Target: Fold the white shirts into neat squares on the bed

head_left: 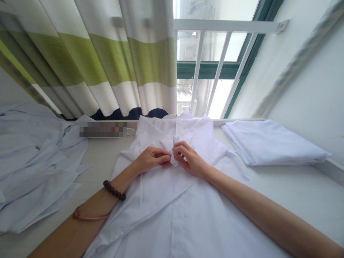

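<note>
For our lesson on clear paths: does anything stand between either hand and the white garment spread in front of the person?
Nothing visible does: the left hand and right hand both pinch the white garment itself. The white cloth pile lies off to the left, the folded cloth to the right.

On my screen the garment [188, 211] is plain white with a faint lilac cast, and I read the same unpatterned white in the folded cloth [274, 141] and the loose pile of fabric [40, 157]. The tabletop [100, 152] shows me a pale grey-white. I see broad horizontal bands on the curtain [104, 59]: off-white, olive green, off-white again, then navy along the hem. The window frame [208, 70] is teal green, the railing [228, 25] white, the beaded bracelet [114, 191] near-black, the thin bangle [92, 217] coppery brown.
</note>
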Demonstrator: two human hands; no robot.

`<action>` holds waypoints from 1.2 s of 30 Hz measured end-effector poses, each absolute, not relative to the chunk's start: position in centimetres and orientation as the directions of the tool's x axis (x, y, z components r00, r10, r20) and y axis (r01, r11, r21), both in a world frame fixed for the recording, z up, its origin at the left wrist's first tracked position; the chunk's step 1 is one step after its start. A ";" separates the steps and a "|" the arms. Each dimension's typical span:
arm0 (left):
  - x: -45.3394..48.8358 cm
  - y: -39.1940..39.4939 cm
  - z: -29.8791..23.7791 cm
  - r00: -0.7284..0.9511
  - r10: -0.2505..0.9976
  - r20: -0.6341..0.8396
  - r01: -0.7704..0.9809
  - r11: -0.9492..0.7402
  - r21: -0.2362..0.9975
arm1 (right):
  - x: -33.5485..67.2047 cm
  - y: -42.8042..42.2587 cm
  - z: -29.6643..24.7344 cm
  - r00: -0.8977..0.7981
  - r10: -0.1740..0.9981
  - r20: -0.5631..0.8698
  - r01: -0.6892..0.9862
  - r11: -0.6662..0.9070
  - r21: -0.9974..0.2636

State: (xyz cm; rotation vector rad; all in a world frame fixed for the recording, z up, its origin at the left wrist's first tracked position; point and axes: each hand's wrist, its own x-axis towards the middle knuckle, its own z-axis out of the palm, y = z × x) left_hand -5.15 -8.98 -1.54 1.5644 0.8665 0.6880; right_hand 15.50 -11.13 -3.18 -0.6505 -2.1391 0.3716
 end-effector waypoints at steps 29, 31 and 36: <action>-4.4 -9.4 -0.8 0.539 0.842 -0.013 0.247 -0.143 0.959 | 15.1 -11.1 -2.6 -0.446 0.716 0.537 0.389 0.695 -0.604; -4.5 -9.4 -0.7 0.543 0.840 -0.014 0.233 -0.134 0.963 | 15.2 -10.9 -2.7 -0.394 0.765 0.510 0.341 0.637 -0.691; -4.6 -9.3 -1.0 0.575 0.818 -0.019 0.218 -0.131 0.967 | 15.3 -10.7 -3.0 -0.389 0.809 0.440 0.293 0.562 -0.774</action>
